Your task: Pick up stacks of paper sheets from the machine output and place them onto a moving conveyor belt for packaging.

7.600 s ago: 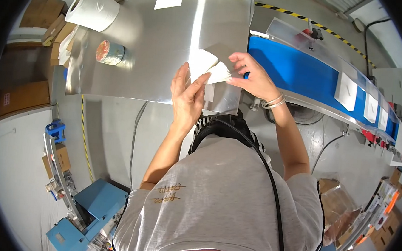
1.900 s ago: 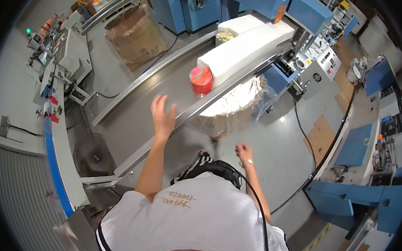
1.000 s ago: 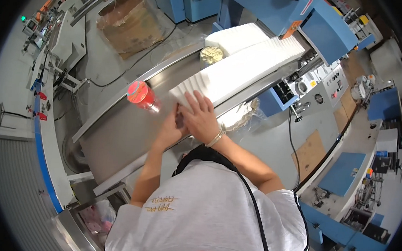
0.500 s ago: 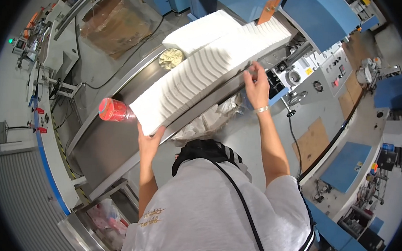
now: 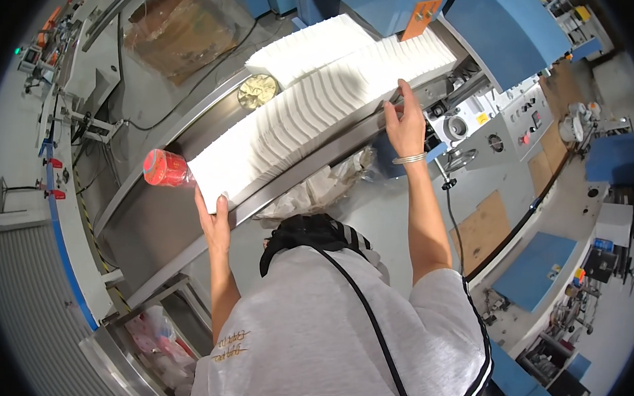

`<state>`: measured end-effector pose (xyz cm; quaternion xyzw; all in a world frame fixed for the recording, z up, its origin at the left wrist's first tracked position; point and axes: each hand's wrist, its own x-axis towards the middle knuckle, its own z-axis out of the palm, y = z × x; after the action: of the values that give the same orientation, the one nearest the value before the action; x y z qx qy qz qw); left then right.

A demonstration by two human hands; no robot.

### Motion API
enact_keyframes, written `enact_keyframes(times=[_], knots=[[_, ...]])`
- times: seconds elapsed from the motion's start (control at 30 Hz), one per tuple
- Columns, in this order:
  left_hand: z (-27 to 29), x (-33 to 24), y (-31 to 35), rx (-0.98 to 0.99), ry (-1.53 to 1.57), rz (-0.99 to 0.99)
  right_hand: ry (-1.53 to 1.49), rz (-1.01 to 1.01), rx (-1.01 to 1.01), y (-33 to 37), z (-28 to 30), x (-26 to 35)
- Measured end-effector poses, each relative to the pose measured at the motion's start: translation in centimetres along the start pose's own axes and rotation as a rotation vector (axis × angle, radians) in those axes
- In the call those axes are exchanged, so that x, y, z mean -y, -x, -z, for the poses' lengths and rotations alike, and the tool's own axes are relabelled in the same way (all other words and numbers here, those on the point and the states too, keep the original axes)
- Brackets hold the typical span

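Observation:
A long row of upright folded white paper tissues (image 5: 292, 135) runs along a metal trough (image 5: 144, 227), from lower left up to the blue machine. My left hand (image 5: 216, 224) grips the near end of the row, with the thumb on one side and the fingers on the other. Beside the row's right edge, close to the machine, my right hand (image 5: 406, 131) is open with its fingers apart and nothing in it. Whether its fingertips touch the paper, I cannot tell. A red cylinder (image 5: 165, 168) lies against the row's left end.
Behind the row lie a second white paper stack (image 5: 311, 49) and a round pale-topped container (image 5: 257, 91). An orange plate (image 5: 420, 19) stands upright at the far end. A control panel (image 5: 521, 116) is at right. Bagged white material (image 5: 317, 191) lies below the trough.
The whole view has shifted a little, so the row and red cylinder appear further left. My right hand's fingers have straightened and moved closer to the row. My left hand stays at its end.

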<state>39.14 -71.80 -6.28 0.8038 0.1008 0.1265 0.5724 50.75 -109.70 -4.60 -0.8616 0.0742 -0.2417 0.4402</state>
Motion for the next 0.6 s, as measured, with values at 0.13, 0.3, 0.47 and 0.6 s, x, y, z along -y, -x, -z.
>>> enact_keyframes(times=[0.13, 0.3, 0.47, 0.6], knots=[[0.0, 0.7, 0.2, -0.035, -0.034, -0.023, 0.079, 0.053, 0.033, 0.2, 0.4, 0.8], [-0.1, 0.1, 0.3, -0.046, -0.036, -0.053, 0.127, 0.08, 0.067, 0.3, 0.3, 0.9], [-0.2, 0.6, 0.3, -0.066, -0.026, -0.063, 0.318, 0.235, 0.005, 0.4, 0.3, 0.2], [-0.6, 0.1, 0.4, -0.064, -0.013, -0.048, 0.387, 0.238, 0.035, 0.5, 0.8, 0.8]])
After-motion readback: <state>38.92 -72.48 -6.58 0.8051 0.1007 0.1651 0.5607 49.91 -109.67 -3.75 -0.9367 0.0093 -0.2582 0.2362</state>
